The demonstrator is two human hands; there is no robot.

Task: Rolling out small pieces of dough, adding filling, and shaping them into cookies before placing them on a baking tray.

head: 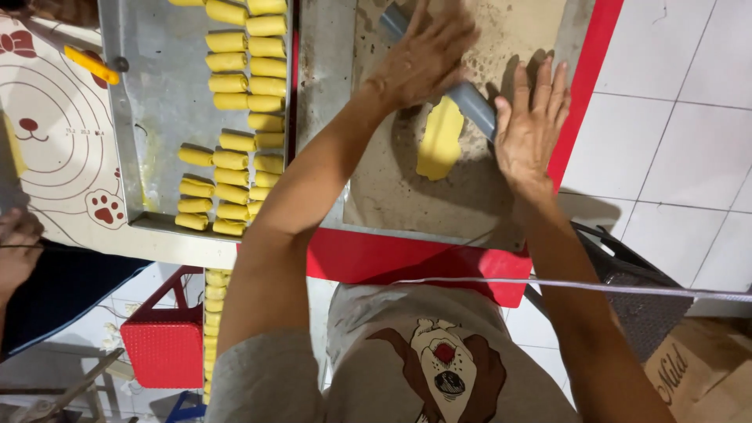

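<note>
**Grey roller slanted across the dough**

Lying diagonally between both hands: grey roller (470,102), upper end under left hand (427,51), lower end at right hand (531,129). Fingers (540,90) spread flat, pinching nothing. Yellow dough strip (440,137) just below the roller on the floured surface (407,188), nearer the right hand

Two hands (423,55), one grey roller (470,106), one dough sheet (440,137), two trays (125,117).

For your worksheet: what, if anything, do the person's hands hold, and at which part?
A grey rolling pin: left hand lies flat on its upper end, right hand on its lower end, palms pressing rather than gripping, over yellow dough.
</note>
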